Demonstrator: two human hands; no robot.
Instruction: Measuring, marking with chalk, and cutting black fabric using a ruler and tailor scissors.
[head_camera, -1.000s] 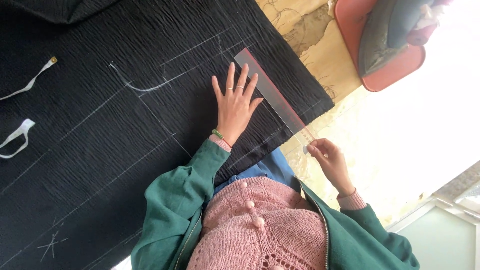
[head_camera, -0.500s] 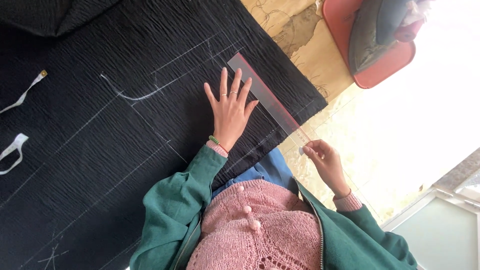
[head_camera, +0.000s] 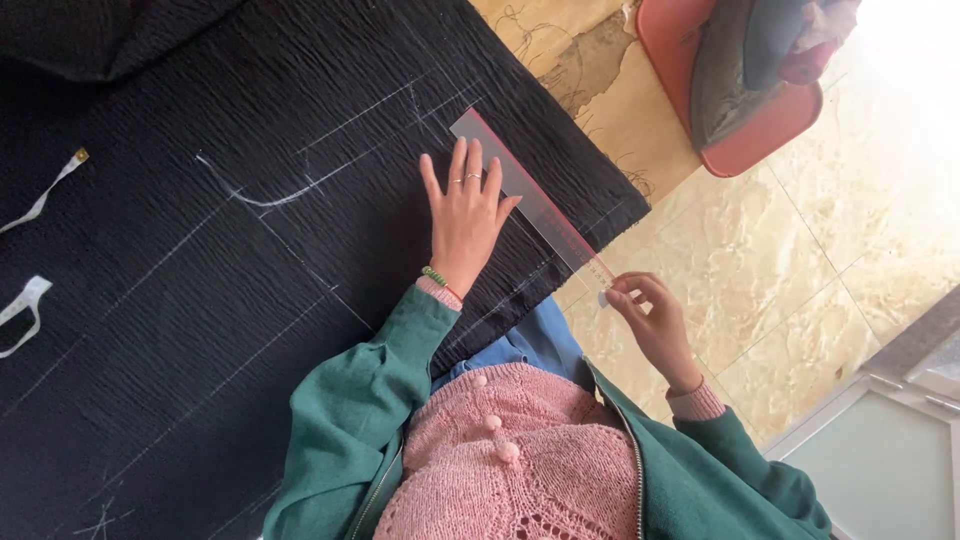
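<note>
Black crinkled fabric (head_camera: 220, 300), marked with white chalk lines, is spread over a board. A clear ruler with a red edge (head_camera: 545, 215) lies slanted on the fabric near its right edge. My left hand (head_camera: 466, 222) lies flat with its fingers spread, pressing on the fabric and on the ruler's upper part. My right hand (head_camera: 652, 322) is off the fabric's edge, at the ruler's lower end. Its fingertips pinch a small white piece of chalk (head_camera: 604, 298).
A red tray (head_camera: 745, 150) holding a dark iron (head_camera: 740, 70) sits at the top right on the tiled floor (head_camera: 800, 270). The worn wooden board (head_camera: 600, 90) shows beyond the fabric. White tape strips (head_camera: 40, 200) lie at the far left.
My left hand stays pressed on the fabric and ruler. My right hand has shifted a little toward the ruler's lower end. The view has drifted slightly.
</note>
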